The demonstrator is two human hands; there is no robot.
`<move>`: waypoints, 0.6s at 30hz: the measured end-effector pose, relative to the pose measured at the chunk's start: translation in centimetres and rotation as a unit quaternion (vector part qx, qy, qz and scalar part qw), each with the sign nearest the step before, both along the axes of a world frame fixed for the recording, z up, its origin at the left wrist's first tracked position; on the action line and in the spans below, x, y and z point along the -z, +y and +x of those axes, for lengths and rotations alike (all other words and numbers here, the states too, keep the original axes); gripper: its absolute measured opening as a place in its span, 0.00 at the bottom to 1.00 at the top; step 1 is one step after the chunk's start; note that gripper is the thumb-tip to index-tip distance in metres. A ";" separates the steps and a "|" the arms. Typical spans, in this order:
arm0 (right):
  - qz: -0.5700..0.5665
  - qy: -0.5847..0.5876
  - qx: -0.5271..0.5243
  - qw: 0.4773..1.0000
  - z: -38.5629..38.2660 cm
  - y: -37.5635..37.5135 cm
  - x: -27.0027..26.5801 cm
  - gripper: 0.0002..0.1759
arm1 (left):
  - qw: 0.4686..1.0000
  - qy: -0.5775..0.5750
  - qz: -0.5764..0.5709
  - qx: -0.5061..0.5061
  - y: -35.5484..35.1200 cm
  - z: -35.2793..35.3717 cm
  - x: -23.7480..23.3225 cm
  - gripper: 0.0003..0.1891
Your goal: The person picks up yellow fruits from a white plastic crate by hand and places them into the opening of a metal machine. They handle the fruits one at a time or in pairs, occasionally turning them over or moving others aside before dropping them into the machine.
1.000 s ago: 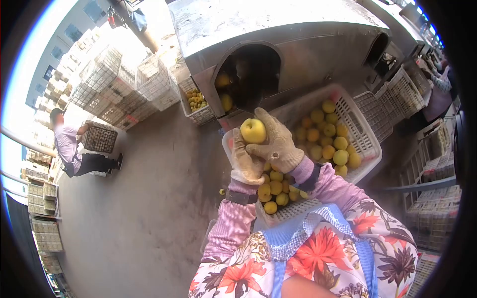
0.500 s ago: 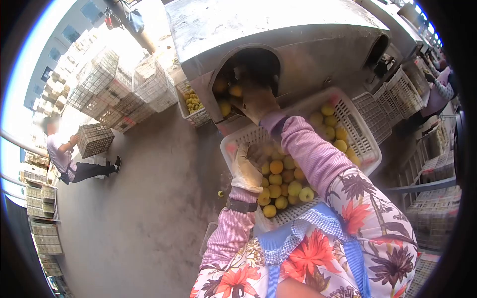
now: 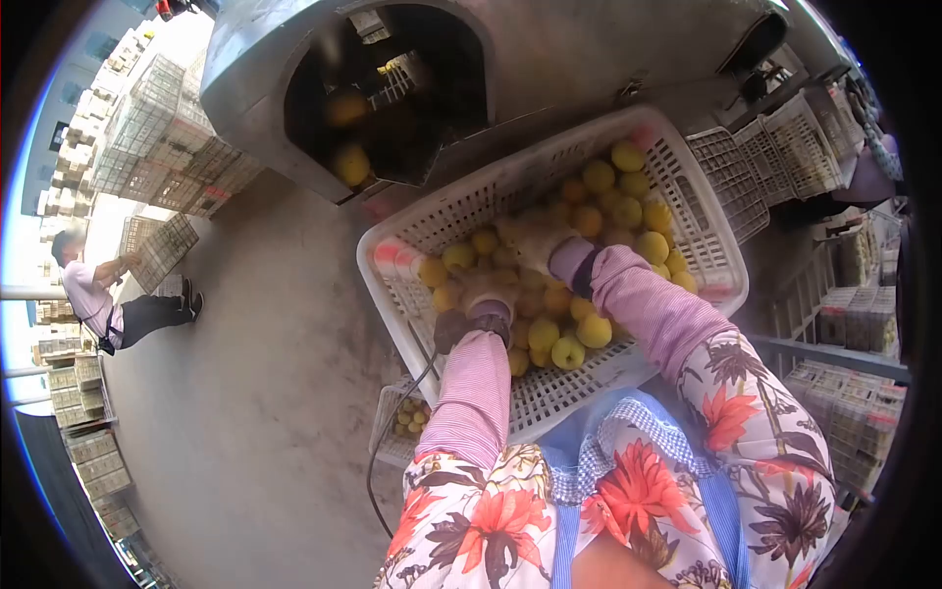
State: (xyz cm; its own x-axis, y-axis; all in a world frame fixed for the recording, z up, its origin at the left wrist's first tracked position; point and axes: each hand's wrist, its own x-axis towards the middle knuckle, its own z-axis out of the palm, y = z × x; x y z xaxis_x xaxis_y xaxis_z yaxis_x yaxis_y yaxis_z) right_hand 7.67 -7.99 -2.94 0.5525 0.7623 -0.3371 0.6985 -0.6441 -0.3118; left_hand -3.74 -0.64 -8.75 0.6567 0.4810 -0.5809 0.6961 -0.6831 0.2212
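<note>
A large white slatted plastic crate (image 3: 392, 294) holds many yellow-orange, peach-like round fruits (image 3: 594, 331). Both my hands wear pale gloves and are down among the fruit. My left hand (image 3: 488, 289) is in the left half of the crate, touching fruit; blur and the pile hide its fingers. Just above and right of it, my right hand (image 3: 535, 242) lies over the fruit near the far side, its fingers blurred too. Whether either hand grips a fruit cannot be made out. Beyond the crate, a metal machine (image 3: 559, 79) has a dark arched opening (image 3: 402, 128) with a few fruits (image 3: 350, 165) inside.
At the lower left, a smaller crate of fruit (image 3: 407, 417) stands on the floor, near a dark cable (image 3: 373, 471). Stacked crates (image 3: 162, 137) rise at the far left, where another person (image 3: 93, 294) holds a crate (image 3: 157, 250). More crates (image 3: 731, 182) lie to the right.
My right hand has come out of the machine's opening and down into the crate. My left hand has moved lower onto the fruit. The view has shifted, and the other person's crate is tilted differently.
</note>
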 end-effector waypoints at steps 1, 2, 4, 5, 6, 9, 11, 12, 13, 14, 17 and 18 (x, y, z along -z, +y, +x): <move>0.061 0.069 0.056 0.994 0.4 -0.5 3.8 0.20 | 0.989 0.066 0.003 0.130 0.9 0.7 0.1 0.38; 0.120 0.139 0.113 0.977 1.0 -1.4 8.5 0.19 | 0.960 0.108 0.004 0.258 1.8 1.4 0.2 0.39; 0.120 0.169 0.117 0.971 1.1 -1.8 8.3 0.18 | 0.981 0.059 0.013 0.186 1.3 1.0 3.7 0.40; 0.120 0.184 0.119 0.968 1.2 -1.9 8.0 0.17 | 0.988 0.036 0.017 0.149 0.7 0.0 5.8 0.40; 0.090 0.163 0.090 0.978 1.6 -1.9 8.1 0.17 | 0.993 0.009 0.023 0.112 0.1 -0.9 7.7 0.41; 0.079 0.130 0.081 0.985 2.1 -1.9 8.1 0.18 | 0.998 -0.032 0.041 0.042 -0.3 -0.9 9.2 0.42; 0.046 0.119 0.091 0.988 1.5 -1.4 6.8 0.19 | 0.998 0.004 0.033 0.048 -0.1 0.1 5.3 0.45; 0.005 0.108 0.092 0.990 1.2 -0.7 5.3 0.19 | 0.998 0.021 0.023 0.052 0.1 0.6 3.6 0.46; -0.036 0.097 0.093 0.990 1.1 -0.3 4.2 0.19 | 0.998 0.030 0.001 0.060 0.6 0.9 2.6 0.49; -0.013 0.120 0.093 0.988 1.2 -0.5 4.3 0.19 | 0.997 0.040 -0.022 0.068 1.0 1.2 1.7 0.52; 0.068 0.124 0.030 0.989 2.5 -3.2 6.9 0.20 | 0.995 0.054 -0.042 0.075 1.7 1.3 2.0 0.52; 0.102 0.086 -0.031 0.991 3.2 -5.4 8.2 0.19 | 0.994 0.059 -0.049 0.073 1.8 1.4 1.8 0.52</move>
